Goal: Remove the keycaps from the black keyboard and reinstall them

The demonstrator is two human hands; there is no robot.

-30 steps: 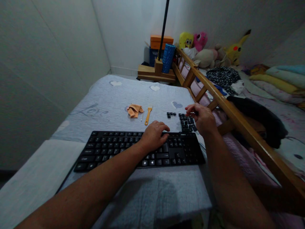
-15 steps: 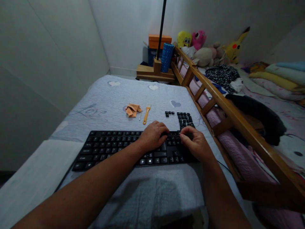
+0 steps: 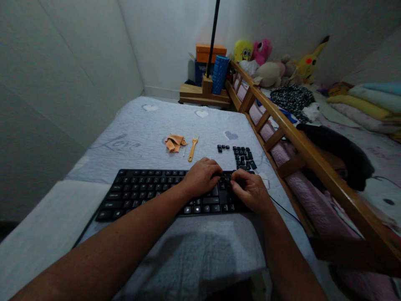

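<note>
A black keyboard lies across the bed in front of me. My left hand rests on its right half, fingers curled down and thumb drawn in; what its fingertips grip, if anything, is hidden. Over the number-pad end, my right hand has thumb and forefinger bent together in a pinch close to the left fingertips. Anything between them is too small to make out. Loose black keycaps are grouped behind the right hand, beside a smaller group of keycaps.
Beyond the keyboard lie an orange cloth, a cotton swab and a yellow-handled brush. A wooden bed rail runs along the right, and the keyboard's cable trails toward it. Plush toys sit past the rail.
My right hand has shifted left across the number pad, nearer to my left hand, uncovering more of the cable. The left hand stays almost in place.
</note>
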